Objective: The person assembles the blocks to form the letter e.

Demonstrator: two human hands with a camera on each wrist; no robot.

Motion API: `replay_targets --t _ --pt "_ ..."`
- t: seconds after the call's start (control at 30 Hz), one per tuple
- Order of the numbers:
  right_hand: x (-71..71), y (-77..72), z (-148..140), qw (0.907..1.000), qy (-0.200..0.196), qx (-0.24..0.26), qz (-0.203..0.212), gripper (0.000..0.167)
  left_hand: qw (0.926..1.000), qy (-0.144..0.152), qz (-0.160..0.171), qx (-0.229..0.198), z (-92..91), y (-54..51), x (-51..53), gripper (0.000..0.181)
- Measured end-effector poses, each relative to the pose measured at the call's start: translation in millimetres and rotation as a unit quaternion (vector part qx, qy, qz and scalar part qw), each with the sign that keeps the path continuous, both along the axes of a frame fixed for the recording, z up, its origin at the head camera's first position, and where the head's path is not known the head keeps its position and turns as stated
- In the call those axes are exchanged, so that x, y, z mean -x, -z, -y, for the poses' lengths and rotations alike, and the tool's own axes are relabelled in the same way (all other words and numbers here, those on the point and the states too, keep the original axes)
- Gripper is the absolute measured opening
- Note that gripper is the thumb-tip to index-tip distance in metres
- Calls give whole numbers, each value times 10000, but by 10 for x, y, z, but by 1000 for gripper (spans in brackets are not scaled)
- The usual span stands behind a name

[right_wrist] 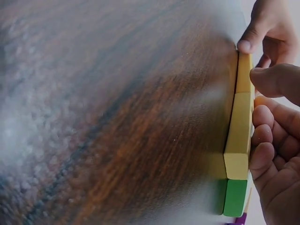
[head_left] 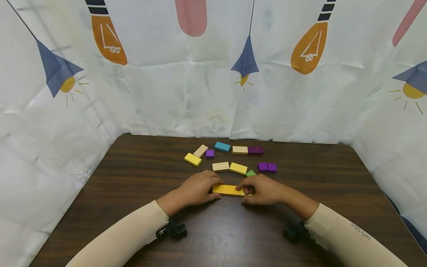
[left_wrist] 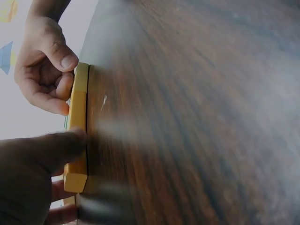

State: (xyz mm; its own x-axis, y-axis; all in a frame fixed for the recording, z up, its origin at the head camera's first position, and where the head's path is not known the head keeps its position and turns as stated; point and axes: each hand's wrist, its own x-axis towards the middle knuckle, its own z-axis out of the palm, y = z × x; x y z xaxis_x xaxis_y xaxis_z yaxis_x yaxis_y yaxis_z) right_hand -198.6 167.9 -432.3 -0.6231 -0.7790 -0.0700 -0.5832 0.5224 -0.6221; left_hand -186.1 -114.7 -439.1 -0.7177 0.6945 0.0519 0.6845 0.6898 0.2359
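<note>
An orange-yellow block (head_left: 226,190) lies end to end with a paler yellow block (right_wrist: 238,124) on the table. My left hand (head_left: 200,188) grips the orange-yellow block at its left part, thumb on the near side and fingers on the far side. Over the paler block is my right hand (head_left: 263,190), its index fingertip touching near the seam, thumb apart from it and the other fingers bent. The left wrist view shows both the orange-yellow block (left_wrist: 76,117) and the right hand (left_wrist: 47,65). A green block (right_wrist: 235,197) shows beyond the paler one.
Behind the hands lie wooden (head_left: 220,166), yellow (head_left: 238,168) and two purple blocks (head_left: 267,167). Farther back are a blue block (head_left: 222,147), a dark purple one (head_left: 255,150) and several others. A patterned cloth (head_left: 213,100) hangs behind the dark table (head_left: 150,159).
</note>
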Motion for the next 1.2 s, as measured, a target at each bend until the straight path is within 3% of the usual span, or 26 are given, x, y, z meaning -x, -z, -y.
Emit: replay_targets --t 0.2,0.53,0.73,0.83,1.03,1.2 --pt "-18 1 8 10000 3 20 -31 30 9996 -118 -5 -254 107 -18 22 51" --pt "-24 5 7 9998 101 -27 168 45 9909 -778 -724 -824 404 -49 211 49" --pt "-18 -29 21 9992 236 -212 227 43 9846 -1130 -1091 -773 565 -44 358 42" --pt "-18 -40 23 9990 280 -250 236 43 9834 -1307 -1069 -662 644 -42 432 40" --pt "-24 -37 17 9989 322 -268 218 42 9844 -1569 -699 -375 763 -15 562 46" --pt "-27 -34 13 9991 310 -228 170 43 9849 -1645 -490 -235 830 16 633 50"
